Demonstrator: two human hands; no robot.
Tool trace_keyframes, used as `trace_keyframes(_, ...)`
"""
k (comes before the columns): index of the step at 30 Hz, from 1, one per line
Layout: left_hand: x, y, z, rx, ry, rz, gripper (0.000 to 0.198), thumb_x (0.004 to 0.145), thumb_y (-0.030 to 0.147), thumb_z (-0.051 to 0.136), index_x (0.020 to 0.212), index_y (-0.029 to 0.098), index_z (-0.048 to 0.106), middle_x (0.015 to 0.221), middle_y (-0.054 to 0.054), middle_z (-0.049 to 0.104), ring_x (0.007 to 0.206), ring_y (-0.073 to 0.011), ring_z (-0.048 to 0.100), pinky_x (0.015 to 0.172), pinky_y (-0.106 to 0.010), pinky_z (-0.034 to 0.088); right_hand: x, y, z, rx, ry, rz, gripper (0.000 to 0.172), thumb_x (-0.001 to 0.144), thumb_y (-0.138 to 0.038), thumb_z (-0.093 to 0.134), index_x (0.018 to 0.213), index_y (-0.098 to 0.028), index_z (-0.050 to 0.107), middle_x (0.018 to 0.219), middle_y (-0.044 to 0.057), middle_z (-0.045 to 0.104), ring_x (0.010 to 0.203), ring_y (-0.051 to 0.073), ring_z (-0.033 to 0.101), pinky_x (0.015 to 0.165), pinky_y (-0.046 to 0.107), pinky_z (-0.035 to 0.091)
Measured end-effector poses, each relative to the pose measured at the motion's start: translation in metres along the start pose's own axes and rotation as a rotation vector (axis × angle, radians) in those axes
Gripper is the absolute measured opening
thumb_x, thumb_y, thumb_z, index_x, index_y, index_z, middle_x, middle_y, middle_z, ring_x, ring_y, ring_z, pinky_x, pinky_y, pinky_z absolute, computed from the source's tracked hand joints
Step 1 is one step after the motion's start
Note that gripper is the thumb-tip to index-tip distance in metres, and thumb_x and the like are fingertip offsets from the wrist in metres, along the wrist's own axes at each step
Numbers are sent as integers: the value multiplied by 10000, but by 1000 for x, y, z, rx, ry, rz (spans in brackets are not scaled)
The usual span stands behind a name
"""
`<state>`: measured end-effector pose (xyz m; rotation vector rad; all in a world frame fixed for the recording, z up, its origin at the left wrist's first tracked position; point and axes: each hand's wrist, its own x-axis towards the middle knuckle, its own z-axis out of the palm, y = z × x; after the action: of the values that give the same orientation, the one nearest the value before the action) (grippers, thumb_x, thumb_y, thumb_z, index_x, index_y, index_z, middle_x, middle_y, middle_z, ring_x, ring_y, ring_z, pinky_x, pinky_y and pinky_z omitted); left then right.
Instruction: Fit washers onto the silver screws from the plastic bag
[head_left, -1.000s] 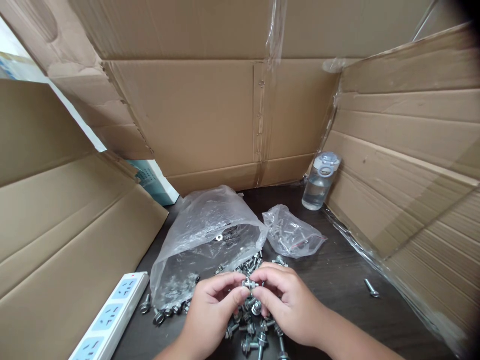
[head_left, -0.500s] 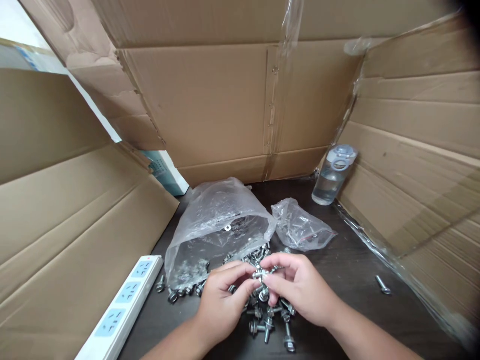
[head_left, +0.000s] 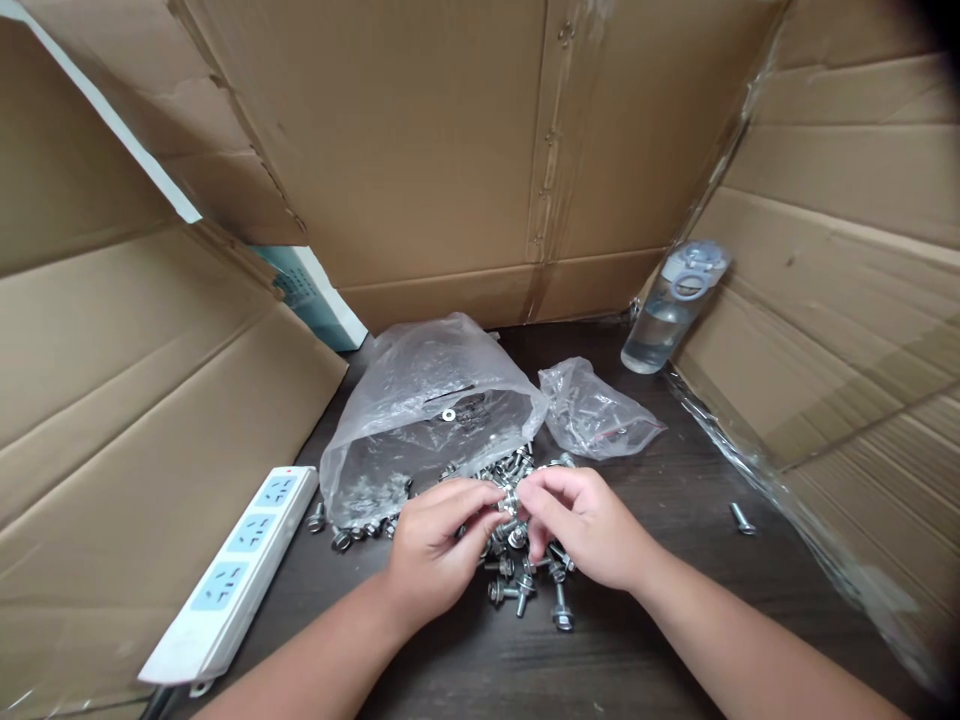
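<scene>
Over a pile of silver bolts (head_left: 517, 575), my two hands meet fingertip to fingertip. My left hand (head_left: 439, 545) pinches a small bolt (head_left: 509, 500) between thumb and forefinger. From the other side, the closed thumb and forefinger of my right hand (head_left: 592, 525) grip the bolt's other end; whether a nut or washer sits there is hidden by the fingers. Just behind, a large clear plastic bag (head_left: 420, 365) lies with its mouth toward me, bolts spilling from it. A washer (head_left: 448, 415) shows on the bag.
A smaller plastic bag of parts (head_left: 596, 410) lies right of the big one. A water bottle (head_left: 671, 310) stands at the back right. One loose bolt (head_left: 742, 518) lies far right. A white power strip (head_left: 232, 575) is at left. Cardboard walls (head_left: 435, 150) surround the dark table (head_left: 660, 640).
The view has tipped down, so everything sits higher in the picture. My right fingers have closed in from a wider spread onto the bolt held by my left hand.
</scene>
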<state>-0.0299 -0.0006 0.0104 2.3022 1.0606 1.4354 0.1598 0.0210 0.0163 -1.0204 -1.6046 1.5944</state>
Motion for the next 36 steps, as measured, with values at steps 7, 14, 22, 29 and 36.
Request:
trace_keyframes(7,1,0,1,-22,-1,-28,151,830,76,663,941,174,691,789,-26,712,689,-107,670,656,-178,530,-5,1,-1,45,-21,-44,320,866,-338,620,1105,-126,590,617,17,660,564,152,639,584,278,492)
trace_keyframes(14,-2,-4,1,-44,-14,-15,172,828,60,663,962,165,684,816,-30,716,712,-99,673,679,-167,526,-2,0,5,80,28,-2,249,826,-298,638,999,-121,616,559,1,633,522,139,619,555,261,470)
trace_keyframes(22,-2,-3,2,-17,-7,7,140,829,70,661,942,150,684,785,-37,705,693,-104,665,664,-169,522,-1,7,5,-3,-24,-43,324,936,-437,520,806,-147,581,569,1,596,490,117,581,530,243,456)
trace_keyframes(29,-1,-3,0,10,43,-35,91,823,105,677,902,145,700,750,-28,705,650,-99,656,630,-162,515,-1,4,2,22,33,-83,300,903,-429,570,1002,-146,588,675,1,606,536,134,637,532,247,476)
trace_keyframes(36,2,-1,2,-6,54,-116,59,803,111,697,842,151,713,702,-2,697,602,-81,633,592,-142,499,-4,2,5,19,39,-48,279,842,-283,604,1073,-127,608,599,11,627,541,148,616,556,281,482)
